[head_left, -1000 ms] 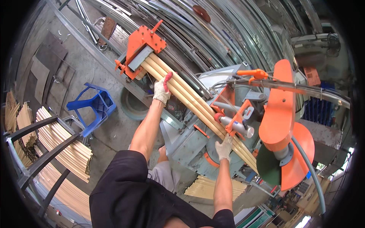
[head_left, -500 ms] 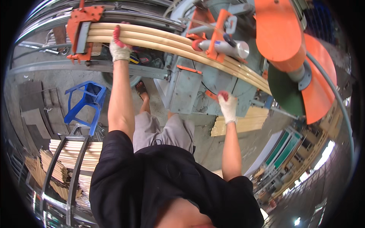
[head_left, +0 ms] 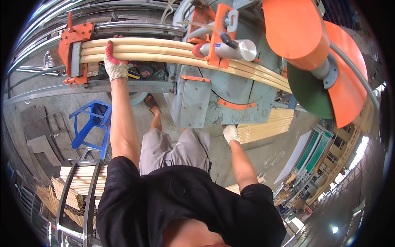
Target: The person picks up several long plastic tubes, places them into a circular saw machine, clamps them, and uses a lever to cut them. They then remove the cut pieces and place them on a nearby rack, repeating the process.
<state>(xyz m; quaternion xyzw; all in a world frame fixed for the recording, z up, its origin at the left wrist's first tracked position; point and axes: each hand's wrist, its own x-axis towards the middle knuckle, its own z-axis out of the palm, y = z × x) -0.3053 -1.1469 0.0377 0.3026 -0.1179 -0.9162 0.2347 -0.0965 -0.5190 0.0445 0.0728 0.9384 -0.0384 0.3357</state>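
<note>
Left hand [head_left: 115, 62] still clasping yellow rods [head_left: 156, 50], right hand [head_left: 231, 133] lowered to grey machine edge [head_left: 247, 118], grip unclear

Grey mach. table [head_left: 230, 88] w/ cream tubes [head_left: 164, 51] across top, curved orange strip [head_left: 236, 105] nr. front.

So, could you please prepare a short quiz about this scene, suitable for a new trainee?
1. Which gloved hand holds the long, cream-coloured round tubes: left or right?
2. How many tubes can be seen side by side where they are held?
3. True or false: the blue plastic stool is on the grey floor, to the person's left.

Key:
1. The left hand; the right hand is apart from them.
2. Three.
3. True.
</note>
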